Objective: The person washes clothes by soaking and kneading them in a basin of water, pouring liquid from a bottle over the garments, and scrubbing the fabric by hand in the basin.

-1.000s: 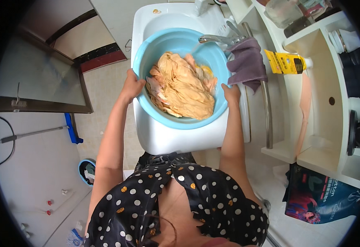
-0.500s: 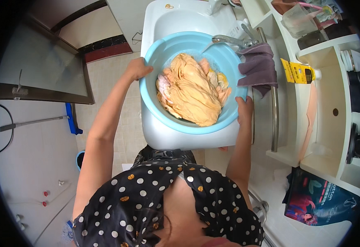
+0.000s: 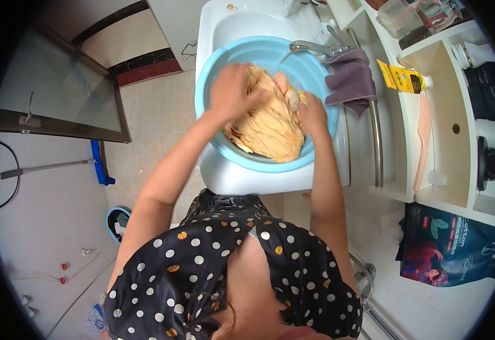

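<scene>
A light blue plastic basin [image 3: 270, 165] rests on the white washbasin, holding a bunched, wet, peach-yellow cloth [image 3: 275, 124]. Smaller pinkish and yellow pieces lie along the bundle's right side, with some water around them. Over the left part of the bundle is my left hand [image 3: 230, 93], smeared by motion, its thumb spread away from the fingers and nothing seen in it. My right hand [image 3: 313, 118] reaches inside the basin's right wall, fingers bent onto the edge of the laundry; its fingertips are partly hidden. A chrome faucet [image 3: 309, 47] reaches over the basin's far right rim.
A purple towel [image 3: 349, 82] hangs on a metal rail [image 3: 376, 144] at the right. White shelves [image 3: 437, 150] beside it hold a yellow tube [image 3: 403, 77] and other items. A small blue bucket [image 3: 111, 225] with clothes stands on the floor at left, near a blue-headed mop [image 3: 101, 164].
Both hands have left the basin's rim and moved inward to the laundry, the left over it and the right to its right edge. The basin appears slightly higher in the picture.
</scene>
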Demonstrator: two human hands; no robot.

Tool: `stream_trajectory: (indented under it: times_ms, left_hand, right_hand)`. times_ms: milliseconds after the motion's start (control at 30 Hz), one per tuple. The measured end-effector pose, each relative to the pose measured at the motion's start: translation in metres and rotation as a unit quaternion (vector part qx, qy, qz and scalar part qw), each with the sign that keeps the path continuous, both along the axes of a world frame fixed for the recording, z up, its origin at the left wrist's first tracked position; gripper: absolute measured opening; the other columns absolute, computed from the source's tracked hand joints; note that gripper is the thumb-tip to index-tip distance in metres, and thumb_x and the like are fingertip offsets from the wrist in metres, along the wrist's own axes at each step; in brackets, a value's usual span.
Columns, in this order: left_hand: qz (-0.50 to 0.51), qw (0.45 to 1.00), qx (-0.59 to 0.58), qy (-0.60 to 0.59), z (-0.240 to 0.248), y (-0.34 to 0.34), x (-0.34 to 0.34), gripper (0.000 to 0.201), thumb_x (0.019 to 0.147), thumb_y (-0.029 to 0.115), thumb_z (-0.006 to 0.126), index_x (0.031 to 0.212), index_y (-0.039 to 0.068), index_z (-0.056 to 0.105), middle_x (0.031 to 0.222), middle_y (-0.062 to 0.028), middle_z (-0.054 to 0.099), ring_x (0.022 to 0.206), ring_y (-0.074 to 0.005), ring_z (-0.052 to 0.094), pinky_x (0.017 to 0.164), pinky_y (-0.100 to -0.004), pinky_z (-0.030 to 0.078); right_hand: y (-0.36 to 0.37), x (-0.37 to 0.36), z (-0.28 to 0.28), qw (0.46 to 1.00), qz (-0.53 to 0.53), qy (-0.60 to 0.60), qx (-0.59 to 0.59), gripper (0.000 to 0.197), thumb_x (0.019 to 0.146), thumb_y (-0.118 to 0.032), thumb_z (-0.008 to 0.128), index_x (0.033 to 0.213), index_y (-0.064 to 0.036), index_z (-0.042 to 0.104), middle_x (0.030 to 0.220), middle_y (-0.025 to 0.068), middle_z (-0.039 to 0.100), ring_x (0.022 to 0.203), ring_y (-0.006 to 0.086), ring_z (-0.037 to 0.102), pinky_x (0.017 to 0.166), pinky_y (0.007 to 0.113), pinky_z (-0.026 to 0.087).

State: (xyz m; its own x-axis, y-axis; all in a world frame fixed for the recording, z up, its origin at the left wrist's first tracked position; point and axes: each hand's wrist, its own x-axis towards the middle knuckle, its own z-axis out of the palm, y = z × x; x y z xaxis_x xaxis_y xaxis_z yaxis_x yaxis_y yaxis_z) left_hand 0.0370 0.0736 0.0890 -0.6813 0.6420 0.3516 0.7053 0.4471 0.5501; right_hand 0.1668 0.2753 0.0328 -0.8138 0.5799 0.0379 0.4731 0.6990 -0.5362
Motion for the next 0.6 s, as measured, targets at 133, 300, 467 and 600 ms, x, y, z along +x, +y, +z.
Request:
stream_trajectory:
  times_ms: [133, 300, 467, 600]
  left_hand:
    - [-0.023, 0.989, -0.141, -0.034, -0.025, 0.037, 0.046, 0.074, 0.063, 0.047, 0.07, 0.124, 0.013, 0.045, 0.117, -0.0212, 0.041, 0.107, -0.0368, 0.045, 0.094, -0.0406, 0.038]
    - [-0.079, 0.976, -0.17, -0.113, -0.04, 0.004, 0.034, 0.046, 0.063, 0.022, 0.07, 0.106, 0.01, 0.059, 0.106, -0.0177, 0.044, 0.1, -0.0354, 0.047, 0.085, -0.038, 0.044]
    - [-0.094, 0.977, -0.017, -0.19, -0.022, -0.05, 0.025, 0.03, 0.063, 0.002, 0.062, 0.093, 0.004, 0.058, 0.091, -0.0143, 0.044, 0.091, -0.0304, 0.05, 0.076, -0.0369, 0.043]
    - [-0.106, 0.978, 0.036, -0.179, -0.015, -0.084, 0.023, 0.022, 0.064, -0.003, 0.057, 0.085, 0.001, 0.052, 0.09, -0.0136, 0.045, 0.085, -0.0299, 0.048, 0.073, -0.037, 0.042]
  right_hand:
    - [0.002, -0.026, -0.06, 0.995, -0.038, 0.054, 0.078, 0.058, 0.075, -0.035, 0.063, 0.12, -0.0012, 0.047, 0.119, 0.0178, 0.052, 0.109, 0.037, 0.048, 0.091, 0.04, 0.039]
    - [0.012, -0.016, -0.064, 0.944, 0.056, -0.015, -0.324, 0.075, 0.068, -0.048, 0.067, 0.125, -0.0045, 0.046, 0.118, 0.0185, 0.054, 0.115, 0.0311, 0.048, 0.094, 0.036, 0.038]
    - [-0.015, -0.012, -0.02, 0.978, -0.099, -0.174, -0.061, 0.051, 0.079, -0.045, 0.054, 0.107, -0.0023, 0.059, 0.095, 0.0203, 0.063, 0.092, 0.0346, 0.059, 0.08, 0.038, 0.045]
    - [-0.019, 0.011, 0.001, 0.971, -0.08, 0.119, -0.191, 0.037, 0.08, -0.036, 0.056, 0.101, -0.0057, 0.061, 0.101, 0.0167, 0.062, 0.094, 0.034, 0.058, 0.08, 0.039, 0.043]
